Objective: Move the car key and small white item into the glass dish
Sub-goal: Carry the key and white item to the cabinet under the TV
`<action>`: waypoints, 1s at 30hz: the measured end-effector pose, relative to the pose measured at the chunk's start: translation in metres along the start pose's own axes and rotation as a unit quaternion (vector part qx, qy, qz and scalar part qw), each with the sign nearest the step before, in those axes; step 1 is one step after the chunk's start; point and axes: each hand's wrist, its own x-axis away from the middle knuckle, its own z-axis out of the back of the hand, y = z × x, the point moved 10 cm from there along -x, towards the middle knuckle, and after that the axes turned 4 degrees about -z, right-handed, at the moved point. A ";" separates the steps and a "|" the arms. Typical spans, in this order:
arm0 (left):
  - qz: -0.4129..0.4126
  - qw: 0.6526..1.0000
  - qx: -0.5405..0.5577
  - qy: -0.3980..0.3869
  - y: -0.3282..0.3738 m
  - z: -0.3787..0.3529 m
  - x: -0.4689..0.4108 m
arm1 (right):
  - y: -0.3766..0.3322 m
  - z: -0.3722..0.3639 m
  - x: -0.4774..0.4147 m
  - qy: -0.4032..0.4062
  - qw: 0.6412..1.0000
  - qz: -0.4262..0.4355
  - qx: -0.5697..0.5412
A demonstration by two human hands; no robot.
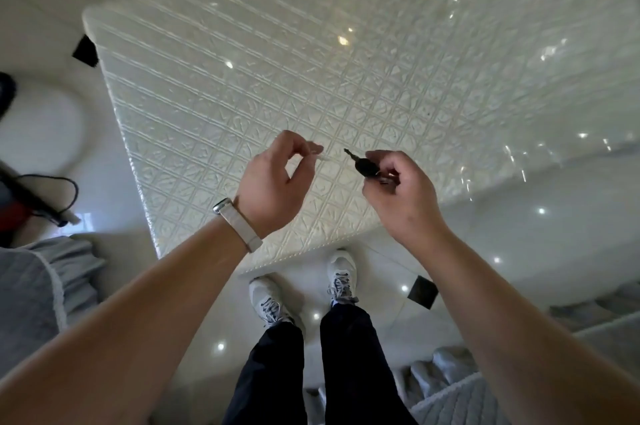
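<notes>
My right hand (pixel 398 189) grips a black car key (pixel 363 165) by its fob end, the short blade pointing up and left above the table. My left hand (pixel 273 178), a pale watch strap on its wrist, pinches a small white item (pixel 320 157) between thumb and fingertips; the item is blurred and hard to make out. Both hands hover over the near part of a white table (pixel 311 61) with an embossed grid cover. No glass dish is in view.
A glossy white floor (pixel 554 234) surrounds the table. Grey upholstered seats sit at the lower left (pixel 34 286) and lower right (pixel 485 390). A black cable and a red object (pixel 34 203) lie at the left edge. My feet (pixel 304 293) stand at the table's near corner.
</notes>
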 end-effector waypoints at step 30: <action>-0.131 0.984 0.090 -0.080 0.291 0.108 0.022 | -0.259 0.233 0.211 0.221 0.897 0.088 -0.374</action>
